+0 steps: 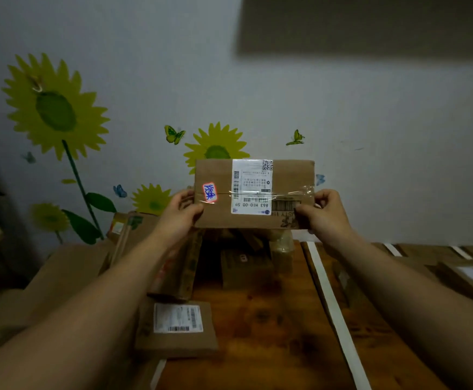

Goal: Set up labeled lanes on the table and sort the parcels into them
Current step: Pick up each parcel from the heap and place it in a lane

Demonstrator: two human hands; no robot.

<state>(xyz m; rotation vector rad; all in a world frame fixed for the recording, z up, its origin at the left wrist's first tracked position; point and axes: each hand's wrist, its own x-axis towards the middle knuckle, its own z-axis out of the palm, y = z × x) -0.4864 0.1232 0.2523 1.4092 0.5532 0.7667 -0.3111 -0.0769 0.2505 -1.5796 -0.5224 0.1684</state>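
Note:
I hold a brown cardboard parcel [291, 187] up above the wooden table [271, 333], its face turned toward me. It carries a white shipping label, clear tape and a small red-edged sticker with blue handwriting. My left hand [181, 212] grips its left edge and my right hand [325, 212] grips its right edge. White tape strips [333, 305] run along the table as lane lines. A flat parcel with a white label [177, 327] lies near the front left, under my left forearm.
More cardboard parcels [246, 263] are piled at the table's far end below the held one, and a long box [179, 271] leans at the left. Another parcel [471, 277] lies in a lane at the right. A wall with sunflower stickers stands behind.

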